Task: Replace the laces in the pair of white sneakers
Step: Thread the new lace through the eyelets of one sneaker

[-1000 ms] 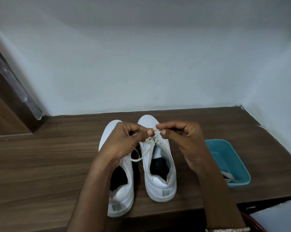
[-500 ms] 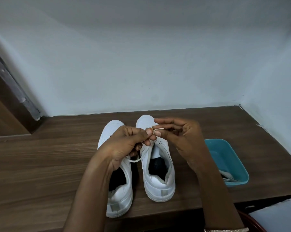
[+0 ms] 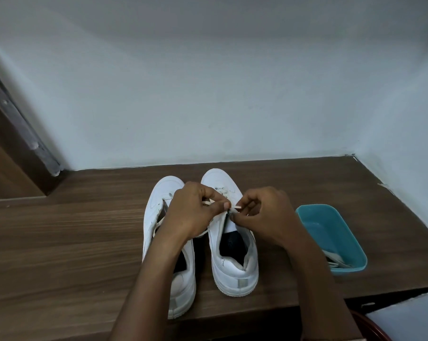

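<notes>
**Over the right sneaker: one lace pinched by both hands**

At the near edge of the table point(image 3: 72, 242), two bare forearms are seen reaching in over the heels of the pair. The left sneaker point(image 3: 159, 210) and the right sneaker point(image 3: 235, 271) are set side by side on the wood, just apart, heels near and toes pointed at the wall. The left one is placed a little nearer.

Above the tongue of the right sneaker, the two hands are held almost touching. The left hand point(image 3: 193, 212) is curled, and the lace point(image 3: 237, 207) is pinched between its thumb and forefinger. The right hand point(image 3: 262, 212) is curled as well, and the white tip of the same lace is nipped between its thumb and fingertips. A slack length of lace is draped from under the left hand across the left sneaker. Beyond the fingers, lace is seen crossing the far eyelets of the right sneaker.

To the right, well apart from the shoes, a teal tray point(image 3: 313, 207) is placed, with loose laces point(image 3: 336, 260) lying in its near end. Farther off, the table is met by a pale wall point(image 3: 208, 94), and a dark door frame point(image 3: 18, 134) is seen at the far left.
</notes>
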A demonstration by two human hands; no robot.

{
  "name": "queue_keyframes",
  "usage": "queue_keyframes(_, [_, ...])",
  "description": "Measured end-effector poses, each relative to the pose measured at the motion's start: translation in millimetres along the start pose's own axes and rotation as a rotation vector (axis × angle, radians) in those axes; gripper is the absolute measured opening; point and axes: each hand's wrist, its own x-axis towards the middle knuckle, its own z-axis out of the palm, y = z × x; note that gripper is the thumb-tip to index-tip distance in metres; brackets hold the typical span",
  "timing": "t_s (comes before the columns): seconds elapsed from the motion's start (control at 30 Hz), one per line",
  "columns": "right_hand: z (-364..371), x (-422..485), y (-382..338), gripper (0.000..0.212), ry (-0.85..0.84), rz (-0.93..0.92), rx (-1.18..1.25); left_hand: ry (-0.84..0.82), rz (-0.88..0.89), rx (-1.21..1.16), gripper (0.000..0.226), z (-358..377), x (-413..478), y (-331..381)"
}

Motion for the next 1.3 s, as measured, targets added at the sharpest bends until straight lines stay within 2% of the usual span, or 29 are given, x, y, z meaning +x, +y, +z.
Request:
queue_keyframes(0.13, [-2,0,4,0.008,-0.007,0.056,0.051,0.021,0.008,0.055,0.009,2,1,-2])
queue_keyframes(0.37, [-6,-5,8,0.014,-0.081,0.220,0.398,0.092,0.051,0.297,0.012,12,2,-1])
queue_keyframes(0.77, [-4,-5,18,0.013,-0.168,0.276,0.561,0.212,0.081,0.597,0.011,43,-6,12])
queue_keyframes(0.83, [-5,-5,19,0.012,-0.173,0.273,0.583,0.233,0.057,0.570,0.012,47,-6,12])
queue_keyframes(0.97, [-4,-7,23,0.017,-0.181,0.275,0.660,0.217,-0.032,0.299,0.007,47,-2,4])
queue_keyframes(1.07, [2,-5,25,0.016,-0.124,0.306,0.700,0.199,-0.060,0.171,0.010,43,0,0])
queue_keyframes(1.17, [6,-3,25,0.016,-0.092,0.319,0.695,0.195,-0.029,0.139,0.010,38,1,-1])
queue_keyframes(1.3, [8,-1,17,0.017,-0.042,0.306,0.519,0.218,0.060,0.160,0.014,33,5,-5])
